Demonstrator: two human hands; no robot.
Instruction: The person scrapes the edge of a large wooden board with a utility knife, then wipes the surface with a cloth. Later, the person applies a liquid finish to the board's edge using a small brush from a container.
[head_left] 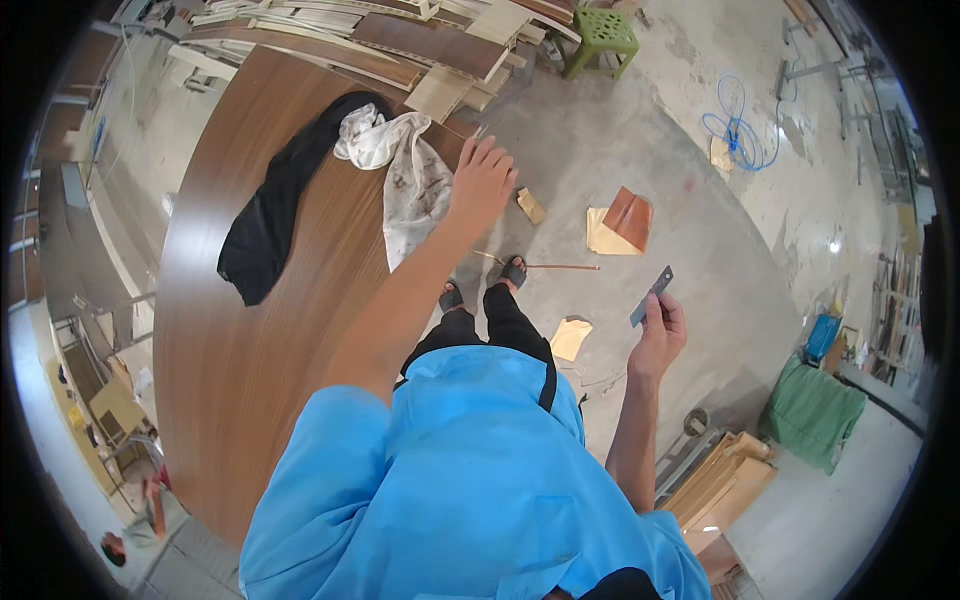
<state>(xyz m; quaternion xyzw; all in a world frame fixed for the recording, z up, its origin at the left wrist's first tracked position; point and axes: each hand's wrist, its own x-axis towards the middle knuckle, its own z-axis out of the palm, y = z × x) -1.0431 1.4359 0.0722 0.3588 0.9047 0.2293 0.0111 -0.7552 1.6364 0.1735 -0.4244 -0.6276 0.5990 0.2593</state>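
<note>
My left hand (483,182) is over the right edge of a brown wood-grain tabletop (330,290), near its far corner. Its fingers are bent and slightly apart, and I see nothing clearly gripped in them. A small pale bit shows by the fingertips, too small to name. Beside this hand lies a stained white rag (415,185), hanging toward the table edge. A black cloth (275,225) stretches across the tabletop to its left. On the right, my right hand (658,338) is closed around a flat grey metal plate (652,297) with a small hole near its upper end.
Stacked boards (430,45) lie beyond the table. A green plastic stool (603,42) stands at the far right. Sheets of sandpaper (627,222), a small block (531,206) and a blue hose (738,135) lie on the floor. Another person (145,520) is at the lower left.
</note>
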